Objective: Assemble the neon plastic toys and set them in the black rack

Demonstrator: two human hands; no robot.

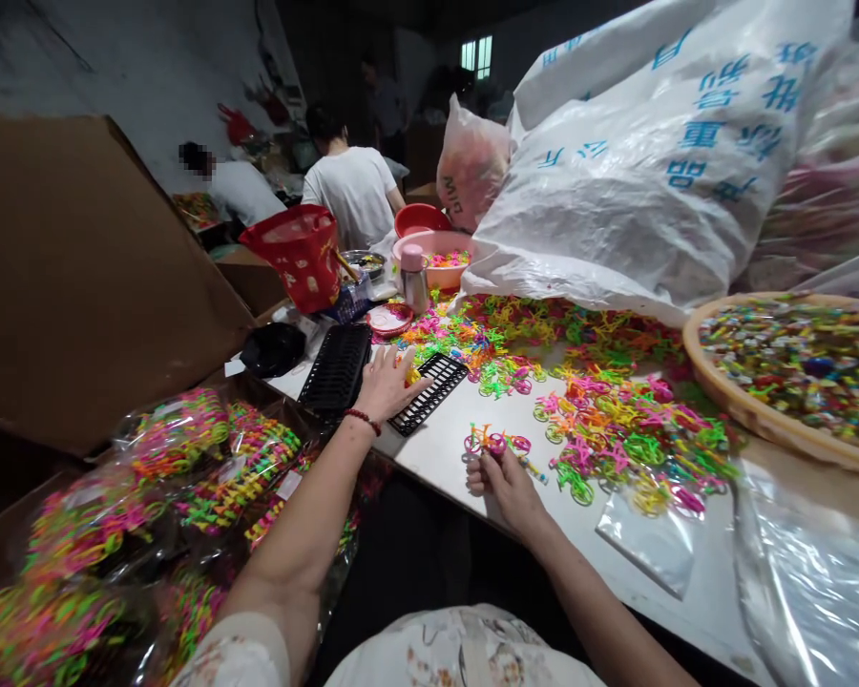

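Note:
My left hand (390, 385) lies at a black slotted tray (435, 393), palm down and fingers stretched out. A small yellow piece shows by its fingertips; whether they touch it I cannot tell. My right hand (507, 487) is closed at the table's front edge, thumb against curled fingers. Out of its grip stick small plastic toy bicycles (497, 442) in pink, green and orange, partly hidden by the fingers. Right of that hand spreads a heap of loose, bright toy bicycles (622, 429). More black slotted trays (336, 367) are stacked left of my left hand.
Clear plastic bags (651, 539) lie front right, below a wide basket (780, 429) of small mixed pieces. A big white sack (616, 181) stands behind the heap. Filled bags (178, 448) crowd the lower left. A flask (413, 281) stands at the back; people sit beyond.

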